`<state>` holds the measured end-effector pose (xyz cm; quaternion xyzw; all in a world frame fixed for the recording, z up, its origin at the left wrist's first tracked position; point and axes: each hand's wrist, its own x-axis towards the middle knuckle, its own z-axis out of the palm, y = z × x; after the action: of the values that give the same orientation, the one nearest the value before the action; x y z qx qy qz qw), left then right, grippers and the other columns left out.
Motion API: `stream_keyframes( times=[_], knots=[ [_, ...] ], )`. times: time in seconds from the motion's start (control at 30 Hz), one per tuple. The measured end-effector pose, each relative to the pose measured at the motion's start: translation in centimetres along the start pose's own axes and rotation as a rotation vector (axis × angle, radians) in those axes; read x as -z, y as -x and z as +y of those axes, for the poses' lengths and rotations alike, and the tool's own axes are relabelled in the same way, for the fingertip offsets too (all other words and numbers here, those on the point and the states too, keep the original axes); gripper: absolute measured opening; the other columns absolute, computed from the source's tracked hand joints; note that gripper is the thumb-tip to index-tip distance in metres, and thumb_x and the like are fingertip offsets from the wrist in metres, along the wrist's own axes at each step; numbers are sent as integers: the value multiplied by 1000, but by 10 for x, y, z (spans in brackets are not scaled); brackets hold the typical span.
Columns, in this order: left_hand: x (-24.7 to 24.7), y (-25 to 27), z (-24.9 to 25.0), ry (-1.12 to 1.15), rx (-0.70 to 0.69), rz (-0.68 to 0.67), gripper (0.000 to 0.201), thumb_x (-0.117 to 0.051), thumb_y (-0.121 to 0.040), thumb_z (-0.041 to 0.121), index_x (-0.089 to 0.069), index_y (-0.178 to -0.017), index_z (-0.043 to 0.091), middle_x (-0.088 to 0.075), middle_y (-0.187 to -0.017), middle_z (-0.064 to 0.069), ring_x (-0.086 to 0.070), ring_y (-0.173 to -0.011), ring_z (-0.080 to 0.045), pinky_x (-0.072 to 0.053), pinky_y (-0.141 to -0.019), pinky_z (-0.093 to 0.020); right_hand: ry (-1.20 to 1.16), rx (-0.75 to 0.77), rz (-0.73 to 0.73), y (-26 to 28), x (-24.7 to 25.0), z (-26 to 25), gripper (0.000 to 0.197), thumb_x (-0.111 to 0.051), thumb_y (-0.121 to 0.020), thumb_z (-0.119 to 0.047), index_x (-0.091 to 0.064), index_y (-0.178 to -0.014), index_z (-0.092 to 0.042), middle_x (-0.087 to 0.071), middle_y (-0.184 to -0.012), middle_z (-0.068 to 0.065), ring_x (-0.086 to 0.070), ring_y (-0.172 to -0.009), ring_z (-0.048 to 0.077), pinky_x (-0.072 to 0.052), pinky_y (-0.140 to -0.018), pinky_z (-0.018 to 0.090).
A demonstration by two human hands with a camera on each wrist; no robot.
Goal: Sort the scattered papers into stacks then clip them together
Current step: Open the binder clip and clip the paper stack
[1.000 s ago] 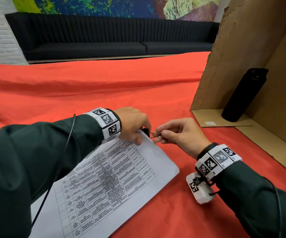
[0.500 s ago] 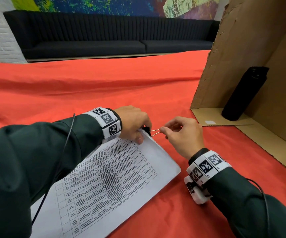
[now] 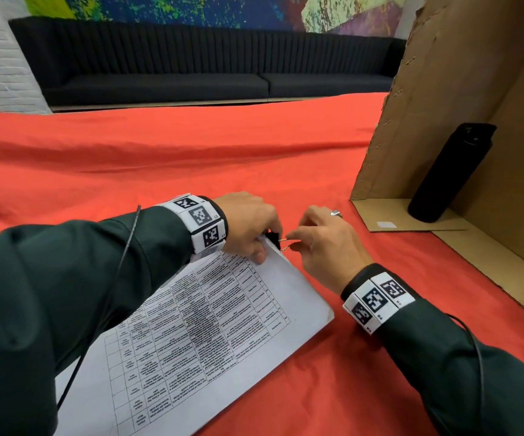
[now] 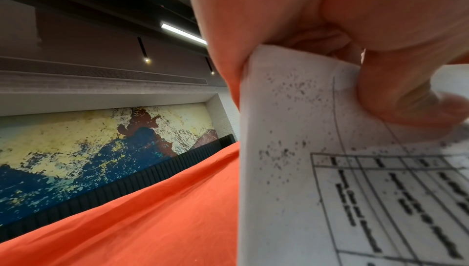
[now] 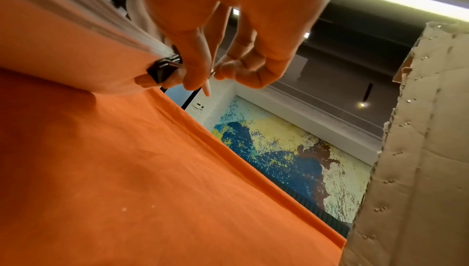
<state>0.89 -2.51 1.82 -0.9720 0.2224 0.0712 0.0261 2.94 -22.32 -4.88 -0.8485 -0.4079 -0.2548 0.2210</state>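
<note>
A stack of white printed papers [image 3: 210,328] lies on the red cloth, its far corner lifted. My left hand [image 3: 251,226] grips that corner [image 4: 291,94], thumb on top and fingers underneath. A black binder clip [image 3: 274,238] sits on the stack's corner beside my left fingers; in the right wrist view the clip [image 5: 162,70] bites the paper edge. My right hand [image 3: 314,243] pinches the clip's wire handles [image 3: 284,243] between thumb and forefinger, right beside the left hand.
An open cardboard box [image 3: 462,127] stands on its side at the right, with a black bottle [image 3: 449,171] inside it. Red cloth [image 3: 160,158] covers the table beyond the hands. A black sofa [image 3: 191,67] runs along the far wall.
My right hand has turned and shifted left, closer to the clip, its wrist swinging toward me. The left hand and the paper stack have stayed put.
</note>
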Motion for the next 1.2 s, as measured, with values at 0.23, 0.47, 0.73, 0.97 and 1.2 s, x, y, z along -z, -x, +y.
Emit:
stream_keyframes(
  times=[0.23,0.47,0.73,0.97,1.2],
  knots=[
    [2,1,2,9,9,-38,30,-80,-74,41,-71,-101,30,-67,-70,8,-65,-85,-23,-54,-73,-37,-7,-4,-4,-2,-2,-1,24,-88,-62,0,-76,-78,-13,-63,-69,4,-63,-55,32,-51,-45,37],
    [0,0,-2,1,42,-25,31,-80,-75,40,-71,-102,30,-61,-69,8,-64,-85,-27,-49,-69,-33,-252,-211,-66,-1,19,-14,24,-84,-67,-2,-79,-84,-17,-69,-71,-12,-62,-60,7,-56,-64,28],
    [2,2,-3,13,37,-28,36,-80,-74,44,-71,-108,34,-68,-78,9,-66,-91,-26,-56,-79,-41,-797,-501,-234,-2,33,-5,27,-64,-89,10,-73,-97,-15,-79,-95,13,-71,-76,19,-54,-71,31],
    [9,4,4,-7,-11,-18,37,-81,-73,46,-71,-106,32,-69,-73,8,-65,-90,-26,-55,-80,-42,-1011,-674,-371,-15,12,-4,16,-68,-92,6,-70,-104,-4,-69,-95,14,-65,-77,25,-52,-74,39],
    [11,8,-1,46,19,19,95,-84,-79,42,-25,-153,45,-73,-113,9,-60,-113,-23,-49,-94,-37,-741,-803,-167,-11,37,19,6,-80,-81,3,-74,-81,5,-73,-76,29,-67,-50,21,-50,-58,32]
  ],
)
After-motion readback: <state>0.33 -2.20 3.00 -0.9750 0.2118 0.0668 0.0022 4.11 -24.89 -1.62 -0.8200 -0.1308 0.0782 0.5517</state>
